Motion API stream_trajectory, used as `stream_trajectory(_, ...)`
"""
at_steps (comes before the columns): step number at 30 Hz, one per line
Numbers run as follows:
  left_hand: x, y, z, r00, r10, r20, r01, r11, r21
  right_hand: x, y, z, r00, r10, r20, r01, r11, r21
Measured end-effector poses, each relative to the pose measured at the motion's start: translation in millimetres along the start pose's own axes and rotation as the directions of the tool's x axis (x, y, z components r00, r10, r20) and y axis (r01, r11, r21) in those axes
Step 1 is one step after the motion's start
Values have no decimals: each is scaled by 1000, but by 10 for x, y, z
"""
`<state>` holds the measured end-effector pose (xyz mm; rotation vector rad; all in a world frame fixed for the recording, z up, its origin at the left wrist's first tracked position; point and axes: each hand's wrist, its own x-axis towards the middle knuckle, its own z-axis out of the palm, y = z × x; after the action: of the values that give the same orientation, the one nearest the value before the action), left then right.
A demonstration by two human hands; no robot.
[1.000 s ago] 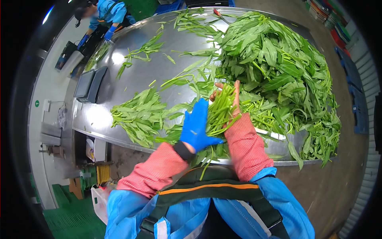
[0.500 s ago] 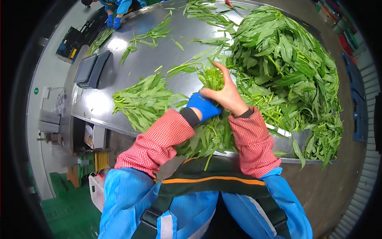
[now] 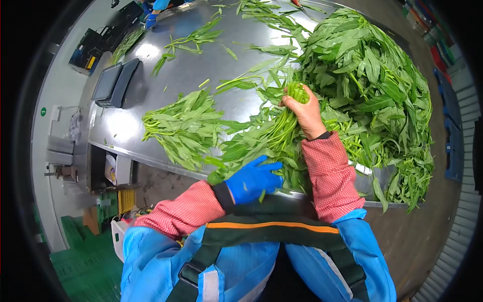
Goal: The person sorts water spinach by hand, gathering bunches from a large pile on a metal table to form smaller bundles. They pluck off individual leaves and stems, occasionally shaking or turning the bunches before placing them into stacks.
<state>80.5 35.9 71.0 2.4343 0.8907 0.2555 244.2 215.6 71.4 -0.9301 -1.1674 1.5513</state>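
Note:
My bare right hand [image 3: 308, 111] grips a bunch of leafy green stems [image 3: 283, 126] near their cut ends, which point up and away from me. The leaves of that bunch spread down and left over the metal table. Beside those leaves, at the table's near edge, my left hand [image 3: 254, 180] in a blue glove has its fingers spread, with nothing held. Another leafy bunch [image 3: 183, 126] lies flat to the left. On the right rises a large heap of the same greens [image 3: 367, 75], with cut stems around its lower left side.
A dark scale-like device [image 3: 115, 83] stands at the metal table's [image 3: 126, 131] left. Loose sprigs [image 3: 193, 40] lie toward the far side, near a red-handled tool [image 3: 297, 3]. Another person's blue-gloved hand [image 3: 151, 20] shows at the upper left.
My left hand has let go of the bunch and moved down toward me, its fingers opening. My right hand has closed around the stems and shifted right. The other person's hands are now mostly out of view.

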Motion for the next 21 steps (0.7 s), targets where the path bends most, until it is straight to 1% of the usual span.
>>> stream_trajectory(1,-35,-18,-41,974,-154,-169,20,794,-608,27,-75,-25,997,-64,-31,60,994,-96)
stream_trajectory(2,-38,25,-189,907,-370,-202,-104,268,-958,64,-194,-42,990,-129,-54,117,974,-193)
stream_trajectory(3,-105,16,-452,805,-542,-240,-82,299,-951,100,-346,-56,978,-198,-68,171,943,-286)
stream_trajectory(4,-136,3,-870,669,-690,-277,-54,327,-944,81,-601,-64,973,-229,7,226,953,-200)
stream_trajectory(5,-198,-127,-1070,554,-723,-412,71,535,-842,47,-876,-68,961,-266,81,273,956,-108)
stream_trajectory(6,-236,-188,-1250,513,-708,-485,225,657,-720,51,-1055,-67,943,-287,169,295,955,-21)
stream_trajectory(7,-198,-281,-1317,518,-710,-477,264,664,-700,88,-1115,-41,937,-283,206,295,955,-33)
stream_trajectory(9,-81,-442,-1341,527,-711,-465,338,678,-653,161,-944,112,913,-248,323,333,911,-242)
stream_trajectory(10,-17,-563,-1234,582,-635,-508,317,753,-577,103,-832,243,917,-229,325,309,925,-221)
stream_trajectory(11,77,-631,-1125,609,-572,-550,296,807,-511,82,-758,328,898,-179,402,271,945,-184)
stream_trajectory(12,171,-698,-1016,633,-505,-587,272,855,-442,30,-750,429,910,-130,393,194,973,-128)
stream_trajectory(13,247,-692,-927,635,-456,-623,259,886,-385,-20,-731,513,920,-74,385,110,991,-71)
stream_trajectory(16,378,-793,-801,646,-617,-449,378,770,-514,-52,-699,624,897,-45,439,86,994,-73)
stream_trajectory(18,410,-796,-770,684,-517,-514,225,821,-525,-44,-598,632,910,-53,411,80,996,-47)
stream_trajectory(19,433,-771,-761,697,-504,-510,188,815,-548,-53,-612,639,922,-67,382,84,996,-28)
stream_trajectory(20,459,-749,-752,709,-490,-506,151,808,-570,-70,-583,634,948,-65,311,86,995,-55)
stream_trajectory(21,469,-715,-722,721,-525,-452,173,768,-617,-73,-563,619,969,-71,235,92,993,-78)
